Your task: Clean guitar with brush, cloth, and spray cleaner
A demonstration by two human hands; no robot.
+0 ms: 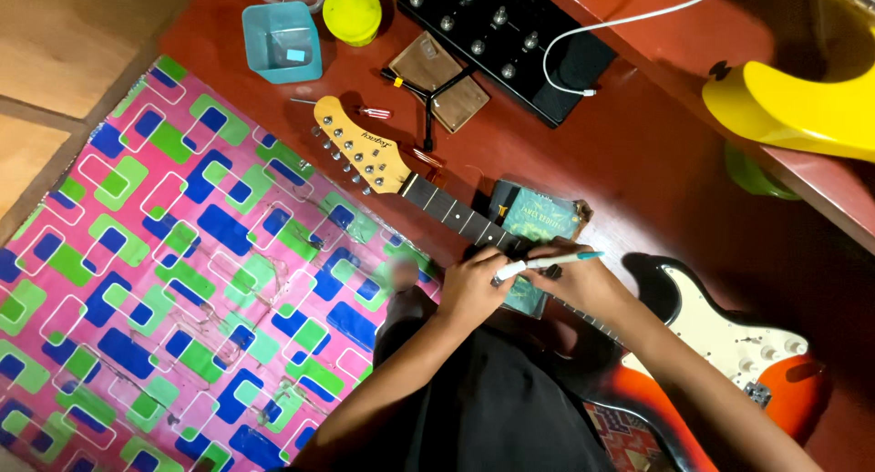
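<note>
Both hands meet over the guitar neck (456,214). The left hand (469,285) and right hand (583,285) each grasp one end of a white pen-like tool (547,262). Step in hand, as judged: fretboard work mid-neck. Headstock (360,144) lies far left; body (729,344) near right.

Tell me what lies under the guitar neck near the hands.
A dark green book lies under the guitar neck, on the red floor. The left hand and right hand cover its lower part.
</note>
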